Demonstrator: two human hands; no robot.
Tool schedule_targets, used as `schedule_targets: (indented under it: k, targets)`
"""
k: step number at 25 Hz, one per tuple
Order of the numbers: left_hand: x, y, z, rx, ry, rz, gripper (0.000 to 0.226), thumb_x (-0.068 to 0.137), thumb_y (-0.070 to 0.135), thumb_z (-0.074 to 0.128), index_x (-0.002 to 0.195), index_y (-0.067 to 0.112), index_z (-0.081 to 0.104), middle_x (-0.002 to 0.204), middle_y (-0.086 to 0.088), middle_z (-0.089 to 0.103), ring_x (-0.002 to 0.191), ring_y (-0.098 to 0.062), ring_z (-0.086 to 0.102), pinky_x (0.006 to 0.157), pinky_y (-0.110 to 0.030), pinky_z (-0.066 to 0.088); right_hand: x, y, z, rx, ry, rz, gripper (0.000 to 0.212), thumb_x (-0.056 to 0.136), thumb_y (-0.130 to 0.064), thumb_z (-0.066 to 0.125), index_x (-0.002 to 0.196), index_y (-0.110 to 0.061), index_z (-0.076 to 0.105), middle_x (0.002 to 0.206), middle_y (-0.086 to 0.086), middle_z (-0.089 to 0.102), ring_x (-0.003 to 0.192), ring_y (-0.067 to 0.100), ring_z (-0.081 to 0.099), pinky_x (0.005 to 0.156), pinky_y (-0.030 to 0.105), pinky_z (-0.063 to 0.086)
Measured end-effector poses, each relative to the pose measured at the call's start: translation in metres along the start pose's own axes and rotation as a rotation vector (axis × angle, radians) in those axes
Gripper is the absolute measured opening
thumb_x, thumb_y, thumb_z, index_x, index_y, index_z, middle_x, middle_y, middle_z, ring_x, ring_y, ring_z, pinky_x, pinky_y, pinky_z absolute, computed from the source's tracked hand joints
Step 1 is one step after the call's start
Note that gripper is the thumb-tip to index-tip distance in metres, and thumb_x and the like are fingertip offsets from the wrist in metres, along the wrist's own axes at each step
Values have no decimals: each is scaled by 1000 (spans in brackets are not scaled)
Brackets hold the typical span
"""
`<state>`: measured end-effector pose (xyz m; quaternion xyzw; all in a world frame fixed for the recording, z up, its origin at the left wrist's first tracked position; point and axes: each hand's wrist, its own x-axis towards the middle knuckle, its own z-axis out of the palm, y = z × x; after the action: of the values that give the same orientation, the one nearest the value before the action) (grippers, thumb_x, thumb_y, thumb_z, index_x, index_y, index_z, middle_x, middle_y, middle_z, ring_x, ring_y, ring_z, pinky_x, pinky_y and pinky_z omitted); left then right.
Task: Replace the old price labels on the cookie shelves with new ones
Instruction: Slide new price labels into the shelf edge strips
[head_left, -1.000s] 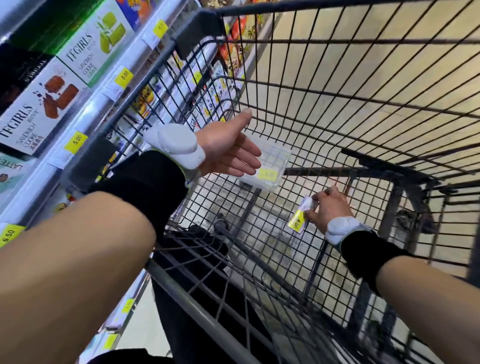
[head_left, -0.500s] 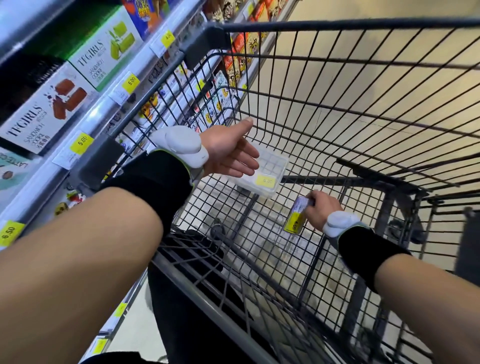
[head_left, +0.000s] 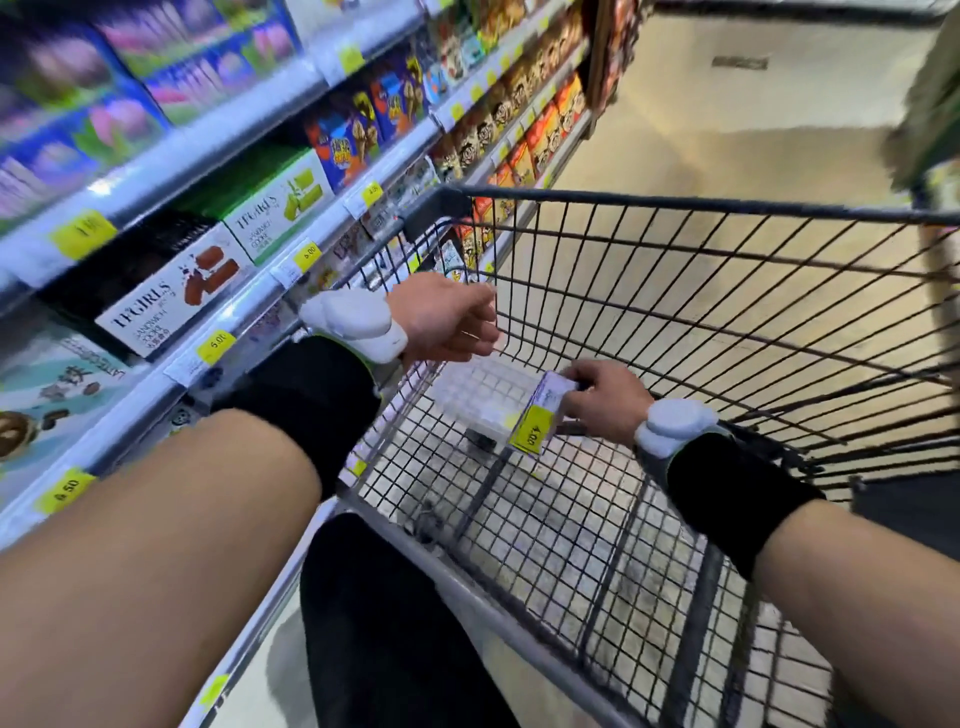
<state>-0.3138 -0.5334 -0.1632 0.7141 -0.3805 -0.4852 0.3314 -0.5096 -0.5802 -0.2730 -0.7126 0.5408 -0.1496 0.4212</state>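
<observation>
My right hand (head_left: 608, 400) is inside the shopping cart, pinching a white and yellow price label (head_left: 540, 422) that reads 4.00. The label hangs over the near edge of a clear plastic compartment box (head_left: 480, 392) lying in the cart. My left hand (head_left: 447, 322) hovers above the box by the cart's left wall, palm down, fingers loosely spread, holding nothing. On the cookie shelf rail at left sit yellow price labels: one 5.00 label (head_left: 215, 345), another 5.00 label (head_left: 306, 257), a 6.50 label (head_left: 65, 488) and a label further along (head_left: 371, 193).
The black wire cart (head_left: 675, 200) fills the middle and right, its left wall close to the shelves. TFGIRLS cookie boxes, one black-and-white (head_left: 171, 306) and one green (head_left: 280, 208), stand on the shelf. The aisle floor (head_left: 727, 130) runs ahead. My dark trouser leg (head_left: 384, 623) is below.
My right hand has risen and moved left with the label, up to the clear box. My left hand stays above the box. The view has tilted up, showing more shelves and aisle.
</observation>
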Motion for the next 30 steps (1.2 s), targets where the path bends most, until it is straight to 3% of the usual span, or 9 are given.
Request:
schedule_targets:
  k: [6,10,13,17,21,24,27,30]
  targets:
    - [-44,12,-30,-80,120,137,13,92,15,57,86,5,62,83,-15,69,69,-24,64,59,-24,51,-14,-83,-13,221,16,-164,13,65,-12,63,74,-20,67,70,6,71,65,20,62,67,37,52]
    - [-66,8,-51,-106,279,229,12,87,14,63,78,6,66,69,-8,70,54,-17,61,52,-22,48,-27,-136,-10,445,-41,-256,19,72,0,57,83,-9,70,75,13,67,63,22,59,58,31,48]
    - [-88,-1,-72,-74,404,264,20,78,30,69,75,11,73,65,-8,70,49,-16,53,52,-22,42,-44,-174,-2,522,-87,-320,21,79,8,53,94,3,66,74,13,64,59,18,58,57,27,48]
    - [-124,-15,-102,28,523,282,23,71,45,70,67,23,74,63,1,68,57,-15,56,62,-30,46,-68,-214,20,560,-168,-377,19,84,7,52,83,-7,64,69,10,62,57,18,56,51,23,45]
    - [-157,-37,-126,30,609,297,16,80,26,72,64,22,70,51,12,58,44,2,50,49,-19,43,-89,-244,46,544,-233,-425,25,83,8,52,75,-13,62,67,8,62,53,15,55,55,26,47]
    - [-185,-58,-146,-14,677,295,19,80,26,72,61,23,71,53,8,61,50,-10,52,57,-27,44,-107,-266,70,530,-287,-451,26,82,8,53,71,-14,61,64,7,62,51,15,56,57,30,47]
    - [-209,-72,-156,-54,717,270,9,67,38,73,63,30,73,64,0,67,63,-19,58,65,-37,49,-116,-282,89,547,-320,-448,29,79,8,55,66,-17,61,59,4,60,49,16,53,52,28,44]
    - [-238,-86,-164,-163,721,260,13,77,19,74,66,18,70,61,-1,64,58,-19,56,56,-30,49,-131,-300,109,550,-362,-458,22,77,5,60,73,-17,62,62,6,60,47,15,50,49,25,42]
